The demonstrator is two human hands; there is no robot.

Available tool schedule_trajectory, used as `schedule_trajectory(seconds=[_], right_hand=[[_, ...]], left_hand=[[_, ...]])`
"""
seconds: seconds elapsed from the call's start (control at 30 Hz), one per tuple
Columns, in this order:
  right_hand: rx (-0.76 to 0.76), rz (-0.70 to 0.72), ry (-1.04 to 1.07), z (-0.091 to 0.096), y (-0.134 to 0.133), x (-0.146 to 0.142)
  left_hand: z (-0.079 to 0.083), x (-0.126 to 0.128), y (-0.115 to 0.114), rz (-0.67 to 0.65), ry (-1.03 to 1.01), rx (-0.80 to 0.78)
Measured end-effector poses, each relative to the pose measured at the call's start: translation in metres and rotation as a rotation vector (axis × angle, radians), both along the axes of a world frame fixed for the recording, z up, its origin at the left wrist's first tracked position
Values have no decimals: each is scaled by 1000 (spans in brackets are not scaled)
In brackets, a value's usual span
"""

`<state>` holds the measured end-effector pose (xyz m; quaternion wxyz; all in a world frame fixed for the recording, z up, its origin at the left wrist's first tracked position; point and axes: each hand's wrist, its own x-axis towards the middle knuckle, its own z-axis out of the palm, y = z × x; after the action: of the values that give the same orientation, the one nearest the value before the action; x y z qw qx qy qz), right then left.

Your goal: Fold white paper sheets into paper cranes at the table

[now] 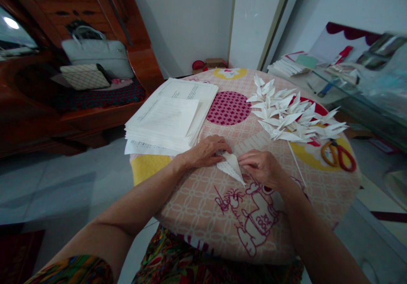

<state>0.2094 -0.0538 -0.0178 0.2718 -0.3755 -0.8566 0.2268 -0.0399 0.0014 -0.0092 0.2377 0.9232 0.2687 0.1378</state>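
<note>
When viewed from the head camera, one pointed folded-paper piece (231,167) near the middle of the cloth-covered desk (190,207), printed marks visible on its surface. Left hand (208,152): fingers bent over the far left end of the piece, apparently pinching the paper, with the thumb largely hidden. Right hand (262,167): fingers drawn together, tips at the right edge of the piece; cannot tell from this view whether pinching the paper or merely alongside. Note the slim tip, directed toward the wearer. By appearance, partway through shaping. Compare, at right, a heap of pointed paper shapes (292,116), to be read as the portion done. Compare, at left, a stack of printed sheets (148,123), lying flat, with smaller sheets (174,116) on top: to be read as the portion left, ample in height. On the near side of the heap, a thin white stick (297,164) and scissors (338,156), both out of hand.
</note>
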Motion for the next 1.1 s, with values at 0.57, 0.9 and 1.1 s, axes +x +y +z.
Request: schedule_trajectory(seconds=[0.57, 0.9, 1.1], right_hand=[[-370, -436, 328, -16, 18, -32], [-739, -455, 559, -10, 18, -41], [-658, -474, 638, -8, 22, -31]], left_hand=[[-7, -2, 5, 111, -77, -35], [-13, -3, 9, 210, -119, -67], [-15, 4, 8, 272, -382, -407]])
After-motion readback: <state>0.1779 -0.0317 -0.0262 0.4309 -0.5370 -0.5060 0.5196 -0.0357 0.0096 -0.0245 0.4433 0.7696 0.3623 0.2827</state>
